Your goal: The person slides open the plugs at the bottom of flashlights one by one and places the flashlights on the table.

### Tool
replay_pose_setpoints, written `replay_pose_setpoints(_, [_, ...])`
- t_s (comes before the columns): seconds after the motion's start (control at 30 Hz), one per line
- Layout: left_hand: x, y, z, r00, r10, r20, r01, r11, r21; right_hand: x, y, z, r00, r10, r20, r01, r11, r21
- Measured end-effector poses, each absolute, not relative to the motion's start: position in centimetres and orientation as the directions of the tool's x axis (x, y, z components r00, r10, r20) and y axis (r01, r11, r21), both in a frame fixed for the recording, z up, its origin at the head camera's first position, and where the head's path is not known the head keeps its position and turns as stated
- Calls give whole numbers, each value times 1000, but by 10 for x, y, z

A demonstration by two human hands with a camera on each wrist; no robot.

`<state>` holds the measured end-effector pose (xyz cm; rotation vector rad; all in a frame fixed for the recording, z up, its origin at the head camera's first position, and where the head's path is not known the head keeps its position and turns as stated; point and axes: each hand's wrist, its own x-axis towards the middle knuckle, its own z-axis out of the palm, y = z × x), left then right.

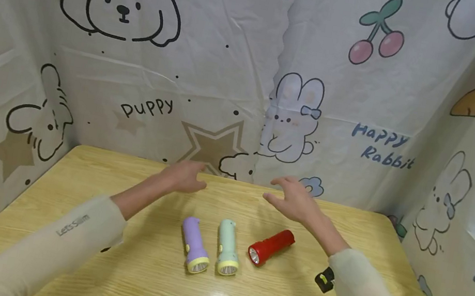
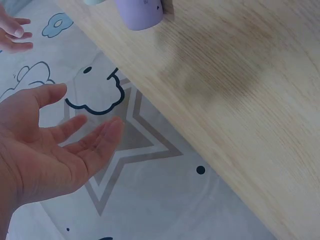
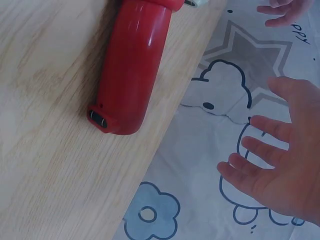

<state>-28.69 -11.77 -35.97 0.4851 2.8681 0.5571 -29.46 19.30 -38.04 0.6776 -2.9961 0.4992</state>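
Three flashlights lie on the wooden table in the head view: a purple one [image 1: 195, 243] with a yellow rim, a mint green one [image 1: 228, 246] with a yellow rim, and a red one [image 1: 270, 247] set at a slant. Above the table's far part, beyond the purple flashlight, my left hand [image 1: 185, 176] holds nothing, its fingers loosely bent. My right hand [image 1: 294, 199] is likewise bare, above and behind the red flashlight. In the right wrist view the red flashlight [image 3: 132, 65] shows its tail end, apart from the right hand [image 3: 280, 155].
The light wood table [image 1: 139, 283] ends at a printed cloth wall [image 1: 230, 78] at the back. Cloth also hangs along the left and right sides. A small black object [image 1: 325, 280] sits at my right sleeve's cuff.
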Motion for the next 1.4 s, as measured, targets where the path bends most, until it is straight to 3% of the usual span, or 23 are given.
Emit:
replay_pose_setpoints(0.5, [-278, -114, -369, -904, 415, -103, 324, 822, 469, -284, 180, -381, -879, -473, 56, -465, 829, -310])
replay_pose_setpoints(1.4, [-261, -110, -377, -893, 438, -107, 336, 806, 487, -272, 173, -387, -880, -470, 69, -459, 801, -385])
